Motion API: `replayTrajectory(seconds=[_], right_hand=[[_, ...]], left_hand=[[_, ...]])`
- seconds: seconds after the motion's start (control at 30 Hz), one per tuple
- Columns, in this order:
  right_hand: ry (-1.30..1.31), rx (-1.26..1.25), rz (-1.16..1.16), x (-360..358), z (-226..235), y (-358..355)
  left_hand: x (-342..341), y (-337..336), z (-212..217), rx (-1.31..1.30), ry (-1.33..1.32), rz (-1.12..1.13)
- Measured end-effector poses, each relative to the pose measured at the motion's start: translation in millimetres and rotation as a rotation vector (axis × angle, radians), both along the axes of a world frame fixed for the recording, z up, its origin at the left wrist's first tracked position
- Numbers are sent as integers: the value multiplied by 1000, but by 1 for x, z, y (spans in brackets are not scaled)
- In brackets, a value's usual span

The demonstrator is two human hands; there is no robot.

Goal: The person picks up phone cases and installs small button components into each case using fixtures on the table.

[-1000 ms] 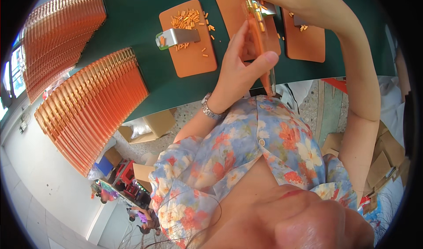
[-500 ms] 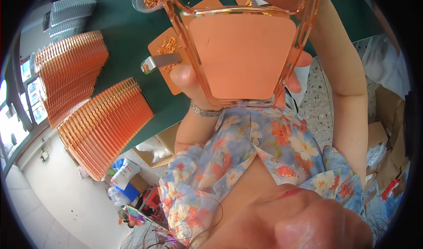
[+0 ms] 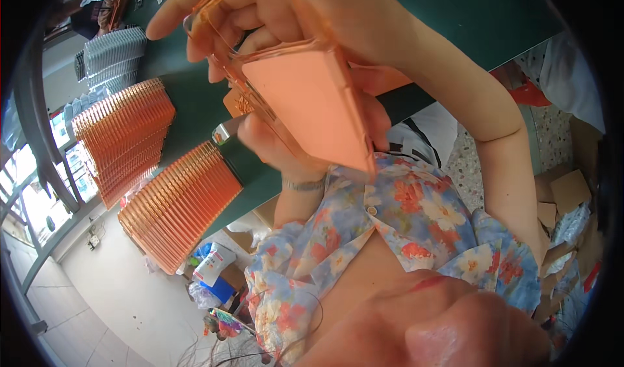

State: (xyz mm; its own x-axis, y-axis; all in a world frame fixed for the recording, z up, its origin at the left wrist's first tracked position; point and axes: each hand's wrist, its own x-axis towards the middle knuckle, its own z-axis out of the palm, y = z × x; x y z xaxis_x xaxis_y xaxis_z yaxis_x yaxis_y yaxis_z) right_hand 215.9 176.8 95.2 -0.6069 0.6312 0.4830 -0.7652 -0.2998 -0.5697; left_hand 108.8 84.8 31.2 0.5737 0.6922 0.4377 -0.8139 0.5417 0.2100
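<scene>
A see-through orange plastic frame with a matte peach panel is raised in front of my chest, tilted. My left hand, a watch at its wrist, grips its near part, thumb on one side and fingers on the other. My right hand reaches over the far end, fingers bent around it and partly seen through the clear plastic, forefinger stretched out to the left. Partly hidden behind the frame, an orange tray with small copper-coloured pieces lies on the table beside a flat metal strip.
Two rows of stacked orange plastic pieces stand on the left of the green table. Farther back are clear stacked pieces. Cardboard and plastic bags lie at the right, on the floor side.
The frame has turned and tilted, its near end swinging to show its side. My right hand has moved left over the far end. The view has shifted somewhat.
</scene>
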Motion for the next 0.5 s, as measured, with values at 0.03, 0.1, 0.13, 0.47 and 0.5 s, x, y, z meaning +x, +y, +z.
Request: replayTrajectory(seconds=[0.03,0.1,0.13,0.47,0.5], right_hand=[[-107,133,-127,-3,-4,-2],[-338,395,-397,-3,-4,-10],[-454,524,-526,-3,-5,-15],[-623,834,-1079,45,-54,1],[-816,904,-1059,68,-65,15]], left_hand=[[0,-11,9,36,455,522],[-1,-30,22,-54,1223,992],[-3,-36,13,66,1130,1025],[-25,-47,-18,296,949,948],[-27,-48,-18,288,951,939]])
